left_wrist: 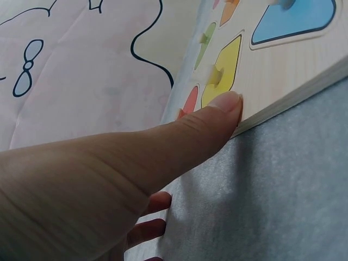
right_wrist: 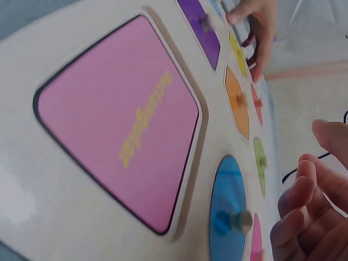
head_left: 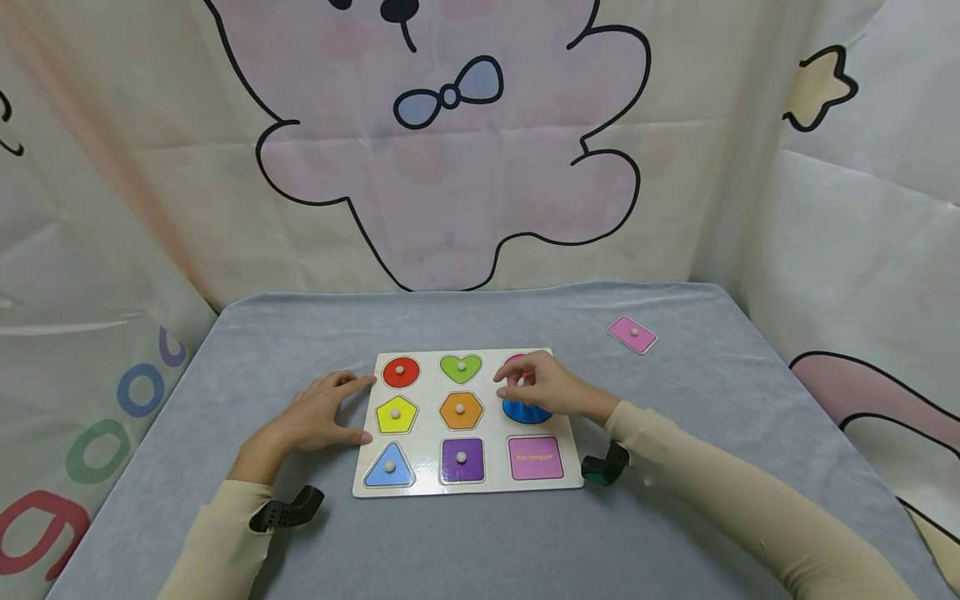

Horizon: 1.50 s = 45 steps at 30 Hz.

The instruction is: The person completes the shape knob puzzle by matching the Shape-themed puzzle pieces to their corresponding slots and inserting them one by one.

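Note:
A white knob-puzzle board [head_left: 426, 467] lies on the table with coloured shapes set in it. Its bottom-right recess [head_left: 536, 458] is pink, bare of a piece and printed "Rectangular". The loose pink rectangle piece [head_left: 632, 335] rests on the cloth beyond the board's right side. My left hand [head_left: 311, 417] touches the board's left edge, its thumb on the rim near the yellow pentagon [left_wrist: 225, 70] in the left wrist view. Over the right side of the board, my right hand [head_left: 551, 385] hovers with loosely bent fingers, holding nothing. Beneath it sits the blue oval [head_left: 525, 413], partly covered.
Grey cloth [head_left: 465, 550] covers the table. Other knobbed pieces sit in the board, among them a purple square [head_left: 462, 471], an orange hexagon [head_left: 452, 414] and a red oval [head_left: 408, 377]. A printed curtain [head_left: 450, 183] stands behind the table and along both sides.

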Tool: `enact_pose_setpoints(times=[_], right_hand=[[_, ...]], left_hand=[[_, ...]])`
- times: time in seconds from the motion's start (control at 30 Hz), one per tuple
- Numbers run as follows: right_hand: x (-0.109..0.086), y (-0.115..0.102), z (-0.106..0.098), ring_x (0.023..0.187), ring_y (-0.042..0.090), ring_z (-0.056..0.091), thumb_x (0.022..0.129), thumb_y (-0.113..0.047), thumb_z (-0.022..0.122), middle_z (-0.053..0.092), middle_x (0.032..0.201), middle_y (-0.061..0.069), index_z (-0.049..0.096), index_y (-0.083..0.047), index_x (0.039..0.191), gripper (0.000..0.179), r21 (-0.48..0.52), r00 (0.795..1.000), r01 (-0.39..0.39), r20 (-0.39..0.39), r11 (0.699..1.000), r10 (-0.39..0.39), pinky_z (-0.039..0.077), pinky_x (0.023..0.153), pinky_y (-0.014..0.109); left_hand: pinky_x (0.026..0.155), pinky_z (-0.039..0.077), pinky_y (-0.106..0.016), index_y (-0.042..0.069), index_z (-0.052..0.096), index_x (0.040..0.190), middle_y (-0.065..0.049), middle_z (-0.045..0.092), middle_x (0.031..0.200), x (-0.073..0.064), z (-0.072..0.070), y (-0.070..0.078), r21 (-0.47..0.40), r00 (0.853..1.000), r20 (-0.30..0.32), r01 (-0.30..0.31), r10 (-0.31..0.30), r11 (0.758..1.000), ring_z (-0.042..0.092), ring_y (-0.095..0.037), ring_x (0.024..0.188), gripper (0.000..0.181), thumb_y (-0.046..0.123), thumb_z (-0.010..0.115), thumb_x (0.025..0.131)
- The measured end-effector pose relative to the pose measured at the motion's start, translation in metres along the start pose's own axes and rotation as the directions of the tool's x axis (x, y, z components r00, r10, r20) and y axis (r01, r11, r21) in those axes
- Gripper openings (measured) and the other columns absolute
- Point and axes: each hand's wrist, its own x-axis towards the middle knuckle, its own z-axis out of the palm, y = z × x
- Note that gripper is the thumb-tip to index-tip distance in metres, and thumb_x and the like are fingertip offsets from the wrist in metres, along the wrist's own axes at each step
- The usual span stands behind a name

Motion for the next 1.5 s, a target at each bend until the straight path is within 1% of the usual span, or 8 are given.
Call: enact_pose_setpoints(times=[0.13, 0.43, 0.57, 0.7, 0.77, 1.0, 1.27, 1.5], right_hand=[[0.0, 0.006, -0.006, 0.061, 0.021, 0.06, 0.095, -0.013, 0.07, 0.063, 0.085, 0.01, 0.07, 0.005, 0.116, 0.028, 0.021, 0.999, -0.049, -0.011, 0.999, 0.049, 0.053, 0.058, 0.023], [-0.002, 0.016, -0.023, 0.069, 0.022, 0.058, 0.096, -0.019, 0.069, 0.06, 0.088, 0.009, 0.072, -0.001, 0.119, 0.029, 0.003, 0.986, -0.148, -0.079, 0.989, 0.148, 0.054, 0.06, 0.025], [-0.002, 0.022, -0.03, 0.073, 0.028, 0.059, 0.096, -0.019, 0.069, 0.063, 0.094, 0.012, 0.071, 0.001, 0.119, 0.031, 0.002, 0.979, -0.17, -0.115, 0.986, 0.169, 0.054, 0.06, 0.028], [-0.001, 0.031, -0.035, 0.073, 0.038, 0.059, 0.097, -0.014, 0.068, 0.064, 0.092, 0.017, 0.069, 0.006, 0.119, 0.03, 0.005, 0.973, -0.188, -0.138, 0.982, 0.186, 0.051, 0.056, 0.029], [-0.005, 0.026, -0.039, 0.072, 0.041, 0.057, 0.097, -0.011, 0.066, 0.062, 0.09, 0.02, 0.068, 0.009, 0.118, 0.029, 0.019, 0.971, -0.196, -0.139, 0.98, 0.196, 0.05, 0.055, 0.03], [-0.01, 0.051, -0.05, 0.066, 0.018, 0.055, 0.097, -0.018, 0.068, 0.064, 0.09, 0.019, 0.071, 0.002, 0.118, 0.03, 0.022, 0.959, -0.21, -0.192, 0.977, 0.21, 0.048, 0.057, 0.025], [-0.018, 0.063, -0.066, 0.063, 0.014, 0.055, 0.098, -0.024, 0.067, 0.065, 0.084, 0.014, 0.072, -0.002, 0.117, 0.029, -0.013, 0.929, -0.275, -0.261, 0.961, 0.263, 0.048, 0.058, 0.024], [-0.026, 0.069, -0.077, 0.062, 0.012, 0.055, 0.097, -0.021, 0.069, 0.065, 0.09, 0.023, 0.069, 0.004, 0.12, 0.034, -0.002, 0.919, -0.281, -0.288, 0.96, 0.269, 0.049, 0.059, 0.023]], left_hand=[[0.106, 0.033, -0.073, 0.021, 0.044, 0.154, -0.021, 0.044, 0.149, 0.001, 0.001, -0.001, 0.006, 1.0, 0.003, -0.001, 0.001, 1.0, 0.04, -0.044, 0.133, 0.093, 0.051, 0.085, 0.075], [0.105, 0.034, -0.072, 0.021, 0.044, 0.154, -0.021, 0.045, 0.148, 0.001, 0.002, -0.002, 0.006, 1.0, -0.005, -0.008, 0.008, 1.0, 0.041, -0.044, 0.133, 0.094, 0.051, 0.085, 0.075], [0.104, 0.034, -0.072, 0.021, 0.044, 0.154, -0.021, 0.045, 0.148, 0.001, 0.001, -0.002, 0.007, 1.0, -0.006, -0.009, 0.009, 1.0, 0.041, -0.044, 0.134, 0.094, 0.051, 0.085, 0.075], [0.105, 0.033, -0.072, 0.021, 0.044, 0.154, -0.021, 0.045, 0.148, 0.001, 0.001, -0.001, 0.01, 1.0, -0.005, -0.003, 0.003, 1.0, 0.04, -0.044, 0.134, 0.094, 0.051, 0.085, 0.075], [0.105, 0.033, -0.072, 0.02, 0.045, 0.153, -0.021, 0.045, 0.148, 0.0, 0.001, -0.001, 0.007, 1.0, -0.005, -0.005, 0.005, 1.0, 0.04, -0.044, 0.134, 0.093, 0.051, 0.085, 0.075], [0.105, 0.034, -0.071, 0.019, 0.046, 0.153, -0.021, 0.045, 0.148, -0.001, -0.001, 0.0, -0.011, 1.0, -0.006, -0.018, 0.018, 1.0, 0.042, -0.044, 0.132, 0.092, 0.05, 0.085, 0.076], [0.106, 0.033, -0.072, 0.019, 0.045, 0.153, -0.021, 0.045, 0.148, 0.0, -0.001, 0.0, -0.011, 1.0, -0.006, -0.014, 0.014, 1.0, 0.041, -0.044, 0.134, 0.092, 0.05, 0.085, 0.076], [0.104, 0.034, -0.072, 0.019, 0.046, 0.153, -0.02, 0.045, 0.148, 0.0, -0.001, 0.0, -0.008, 1.0, -0.005, -0.021, 0.021, 1.0, 0.041, -0.044, 0.134, 0.091, 0.049, 0.085, 0.076]])
